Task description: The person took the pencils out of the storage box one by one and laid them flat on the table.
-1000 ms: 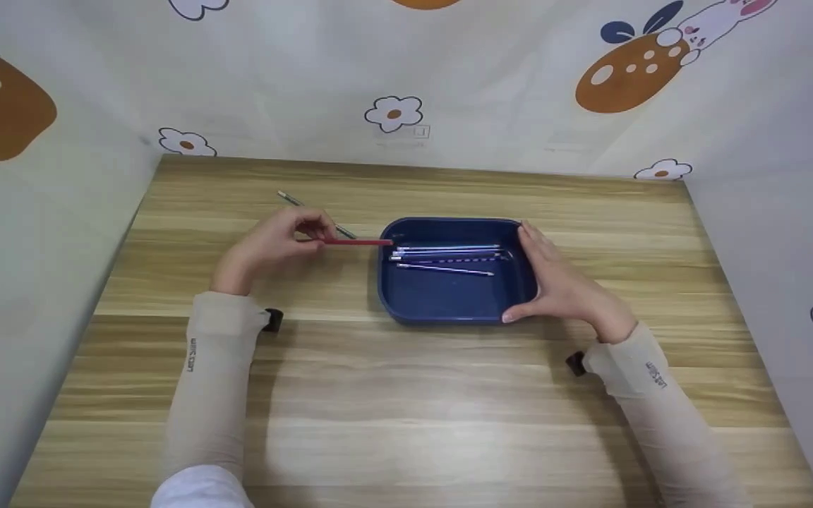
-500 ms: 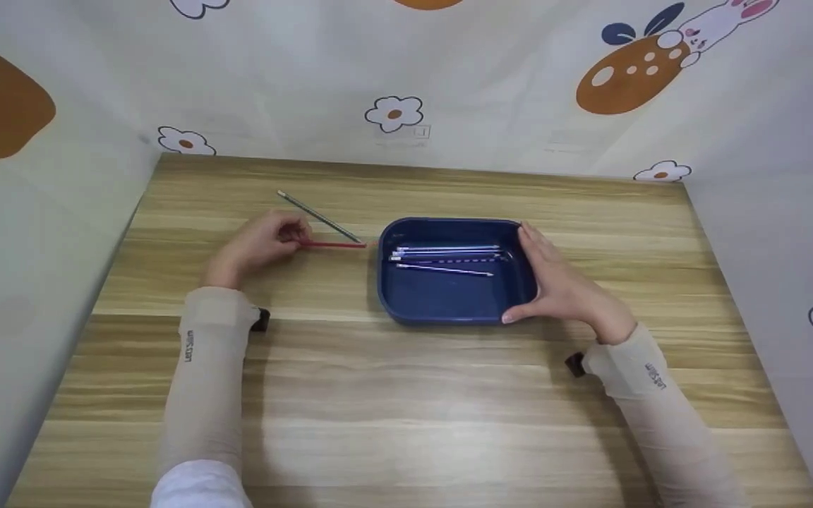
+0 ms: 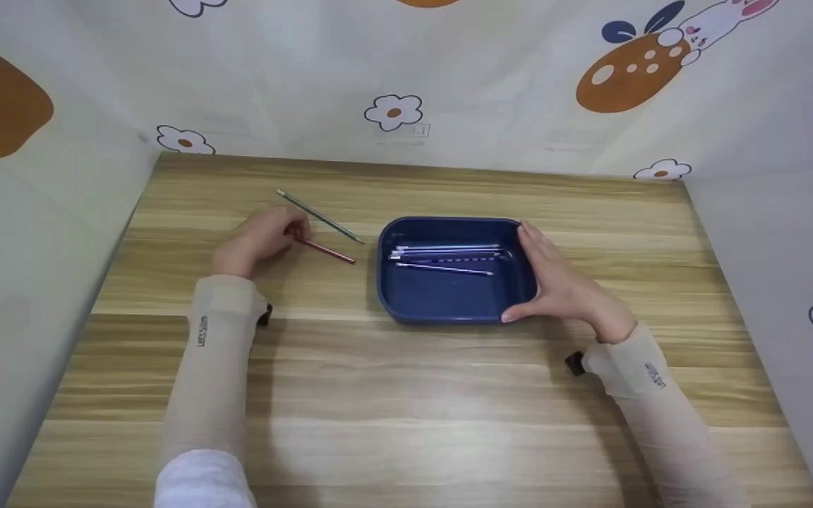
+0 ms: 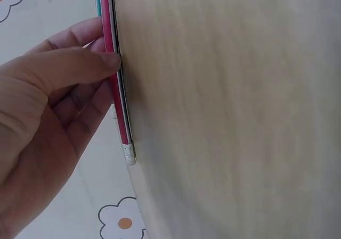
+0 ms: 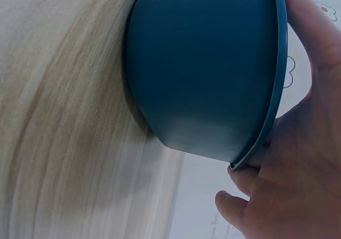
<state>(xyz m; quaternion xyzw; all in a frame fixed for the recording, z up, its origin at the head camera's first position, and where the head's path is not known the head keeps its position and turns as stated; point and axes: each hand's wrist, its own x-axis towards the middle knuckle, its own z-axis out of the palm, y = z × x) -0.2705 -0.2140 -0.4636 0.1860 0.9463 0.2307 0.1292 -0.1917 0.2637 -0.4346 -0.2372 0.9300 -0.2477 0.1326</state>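
Observation:
My left hand (image 3: 262, 240) pinches a red pencil (image 3: 327, 250) between thumb and fingers, left of the blue plastic bin (image 3: 449, 319). In the left wrist view my thumb lies across the red pencil (image 4: 123, 116), whose white eraser end points down the frame, close against the wooden tabletop. Just beyond that hand a green pencil (image 3: 318, 215) lies slanted on the table. My right hand (image 3: 562, 286) holds the bin's right end, thumb at the front corner and fingers at the back corner. In the right wrist view, fingertips curl at the rim of the bin (image 5: 208, 63).
Several purple and silvery pencils (image 3: 445, 269) lie lengthwise inside the bin. The wood-grain table (image 3: 406, 423) ends at a pale printed backdrop (image 3: 293, 85) behind, with pale walls on both sides.
My left hand has drawn the red pencil leftward, away from the bin's left rim, and its free end has swung toward the front. The right hand and bin stay put.

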